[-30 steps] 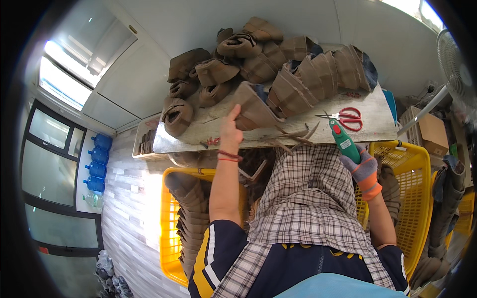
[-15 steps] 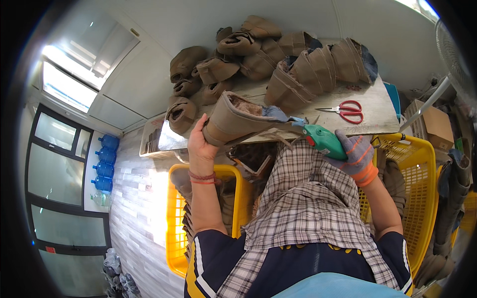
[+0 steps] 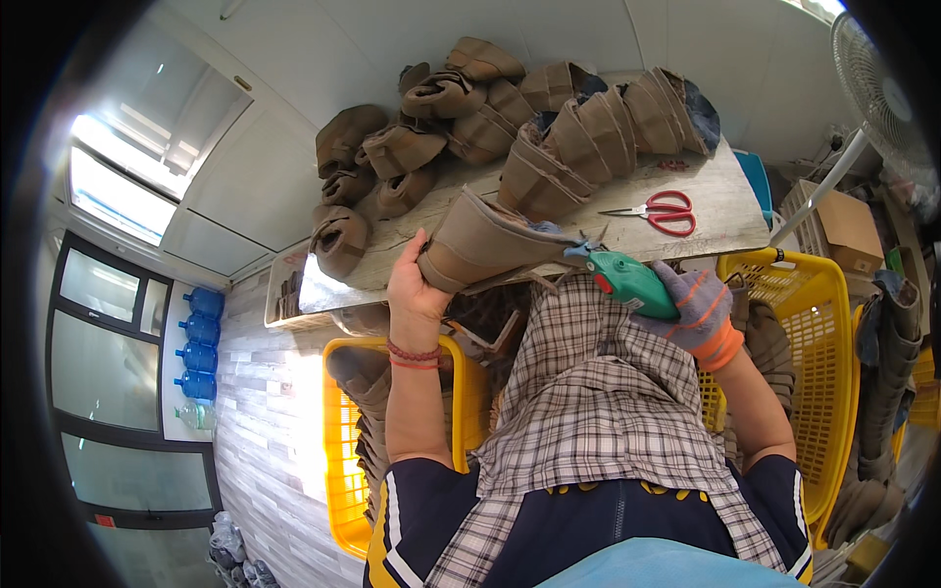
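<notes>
Two hands met at the near edge of the table (image 3: 720,201), each clenched on something. The left hand (image 3: 414,289), bare with a red band at the wrist, gripped the open cuff of a tan boot upper (image 3: 485,243), thumb on the outer face and fingers apparently curled over the rim. The upper lay on its side along the table edge, just past a checked apron (image 3: 598,412). The right hand (image 3: 698,309), in a grey knit glove with orange fingertips, was closed round a green electric cutter (image 3: 627,279), whose nose touched the upper's far end.

The upper looked light and soft, a felt-like or suede-like fabric that held a loose tube shape yet would probably fold under pressure. Its matte nap seemed unlikely to slip. The cuff rim, where the material doubled, looked the firmest place to hold it, as the left hand did.

Beside the lap stood yellow plastic baskets (image 3: 814,323) of open lattice, the left one holding more tan pieces. On the worn, pale table lay red scissors (image 3: 665,210), well apart from the cutter. Farther back, a heap of uppers (image 3: 510,118) was piled, some nested in rows, some slumped. A fan (image 3: 877,83) stood at far right; blue bottles (image 3: 201,333) lined the left wall.
</notes>
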Tool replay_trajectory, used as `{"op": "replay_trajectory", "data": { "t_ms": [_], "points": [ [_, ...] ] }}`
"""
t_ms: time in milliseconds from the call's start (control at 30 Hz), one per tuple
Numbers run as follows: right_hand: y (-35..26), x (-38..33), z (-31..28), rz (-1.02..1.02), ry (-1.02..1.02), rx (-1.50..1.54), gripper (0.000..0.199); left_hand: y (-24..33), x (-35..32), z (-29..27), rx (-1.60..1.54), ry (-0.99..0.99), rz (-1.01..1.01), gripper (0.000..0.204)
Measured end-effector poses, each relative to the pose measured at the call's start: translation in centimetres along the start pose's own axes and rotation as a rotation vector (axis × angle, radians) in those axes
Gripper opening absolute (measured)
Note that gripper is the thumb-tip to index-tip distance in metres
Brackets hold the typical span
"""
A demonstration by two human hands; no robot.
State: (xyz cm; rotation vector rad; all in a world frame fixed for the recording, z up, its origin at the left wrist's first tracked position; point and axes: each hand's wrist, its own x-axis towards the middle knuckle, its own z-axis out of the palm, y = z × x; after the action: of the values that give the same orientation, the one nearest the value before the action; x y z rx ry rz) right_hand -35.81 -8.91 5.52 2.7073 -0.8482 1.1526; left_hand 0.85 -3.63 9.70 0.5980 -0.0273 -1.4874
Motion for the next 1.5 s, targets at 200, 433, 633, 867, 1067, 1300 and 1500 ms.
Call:
{"op": "replay_trajectory", "data": {
  "t_ms": [200, 433, 633, 867, 1067, 1300, 1500],
  "points": [
    [-0.4, 0.6, 0.5, 0.004, 0.051, 0.1, 0.069, -1.7, -1.2, 1.4, 0.027, 0.048, 0.137, 0.04],
    [-1.5, 2.0, 0.8, 0.017, 0.034, 0.221, 0.067, -3.8, -3.8, 2.7, 0.07, -0.119, 0.33, 0.038],
    [-3.1, 3.6, 0.1, 0.131, -0.024, 0.385, 0.06, -5.6, -4.9, 2.1, 0.202, -0.292, 0.589, 0.041],
    [-3.8, 5.0, -0.2, 0.236, -0.105, 0.571, 0.059, -6.9, -4.0, 0.5, 0.453, -0.456, 0.675, 0.043],
    [-4.4, 5.2, -0.2, 0.334, -0.094, 0.712, 0.06, -7.6, -2.5, -0.9, 0.617, -0.498, 0.79, 0.045],
    [-4.4, 5.3, -0.1, 0.367, -0.069, 0.724, 0.06, -8.4, -2.6, -1.7, 1.181, -0.372, 0.986, 0.037],
    [-5.0, 5.2, -0.3, 0.456, -0.055, 0.716, 0.061, -7.7, -2.1, -1.7, 1.892, -0.31, 1.38, 0.029]
  ]
}}
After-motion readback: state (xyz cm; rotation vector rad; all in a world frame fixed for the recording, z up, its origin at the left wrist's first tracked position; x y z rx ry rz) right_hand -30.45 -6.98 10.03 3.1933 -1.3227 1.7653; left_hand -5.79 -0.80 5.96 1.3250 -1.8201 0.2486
